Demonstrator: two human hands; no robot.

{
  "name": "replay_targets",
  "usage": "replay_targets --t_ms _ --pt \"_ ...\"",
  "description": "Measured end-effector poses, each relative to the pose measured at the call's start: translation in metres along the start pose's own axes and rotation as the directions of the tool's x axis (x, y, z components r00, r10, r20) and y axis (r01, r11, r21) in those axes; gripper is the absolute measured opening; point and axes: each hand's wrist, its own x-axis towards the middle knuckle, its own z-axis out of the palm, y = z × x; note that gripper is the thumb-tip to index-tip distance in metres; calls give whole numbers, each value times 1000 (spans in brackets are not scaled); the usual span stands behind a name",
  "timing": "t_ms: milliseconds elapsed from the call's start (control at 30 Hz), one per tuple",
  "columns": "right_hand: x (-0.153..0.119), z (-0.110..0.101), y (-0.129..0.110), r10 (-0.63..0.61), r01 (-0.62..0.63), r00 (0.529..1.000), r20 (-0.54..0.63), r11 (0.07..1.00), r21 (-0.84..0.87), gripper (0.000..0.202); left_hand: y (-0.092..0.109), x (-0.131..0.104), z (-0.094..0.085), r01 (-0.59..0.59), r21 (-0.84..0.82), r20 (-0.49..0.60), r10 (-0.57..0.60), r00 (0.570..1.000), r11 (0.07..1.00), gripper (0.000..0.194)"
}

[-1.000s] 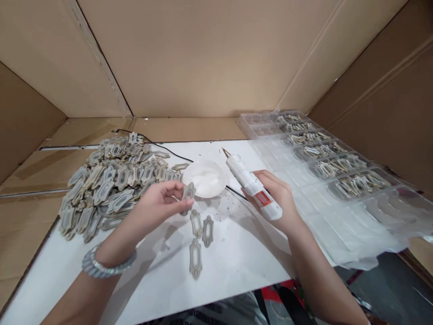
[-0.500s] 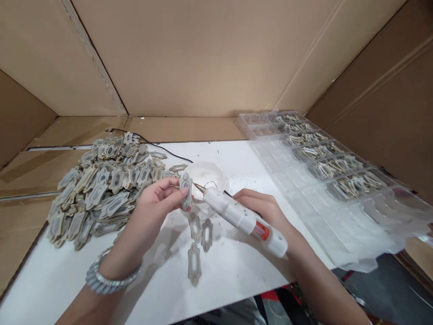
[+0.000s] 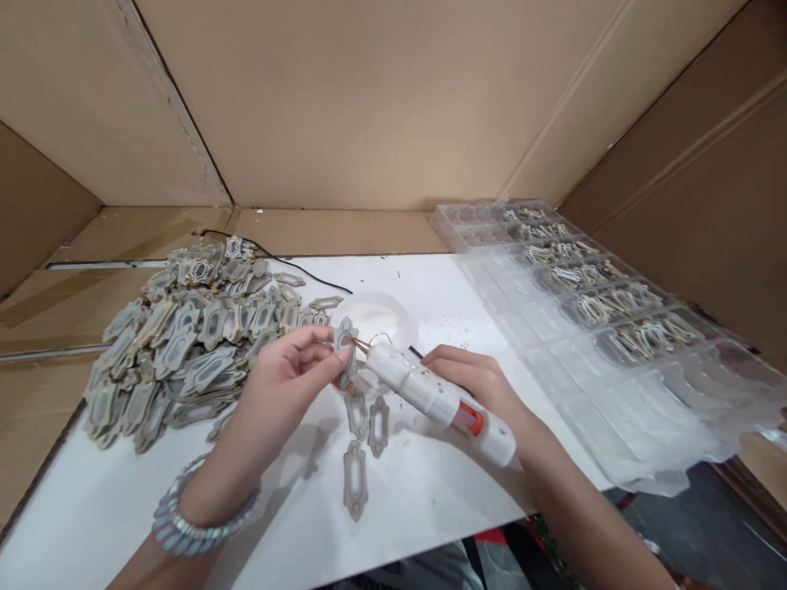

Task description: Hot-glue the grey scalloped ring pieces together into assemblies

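Between thumb and fingers, my left hand (image 3: 301,360) pinches a grey ornate frame piece (image 3: 345,348), held upright over the table. My right hand (image 3: 476,373) grips a white glue gun (image 3: 424,389) with an orange-red part near its rear; the handle side is mostly hidden. The gun's brass nozzle tip meets the front of the held piece, near its upper middle. Below lie loose frame pieces: one frame piece (image 3: 379,426) to the right, another frame piece (image 3: 355,483) nearest me. Behind the nozzle is a round white dish (image 3: 393,315).
A large heap of similar frame pieces (image 3: 202,328) covers the table's left. At right stands a clear compartment tray (image 3: 522,319), several compartments filled with small metallic-looking pieces. A black cord (image 3: 295,266) runs along the back. Cardboard walls (image 3: 369,98) enclose the table.
The nozzle tip has gone from just beside the frame piece to touching its face. The held piece has shifted slightly right and down, and the gun has moved slightly left.
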Motion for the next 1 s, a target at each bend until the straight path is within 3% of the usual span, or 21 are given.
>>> replay_targets --t_ms 333,1000 --pt "0 1 0 -8 8 1000 -3 999 -32 13 2 -3 2 -69 51 -21 70 997 996 21" --pt "1 2 2 -49 49 999 -8 999 -6 15 5 -4 2 -66 107 -34 70 997 992 20"
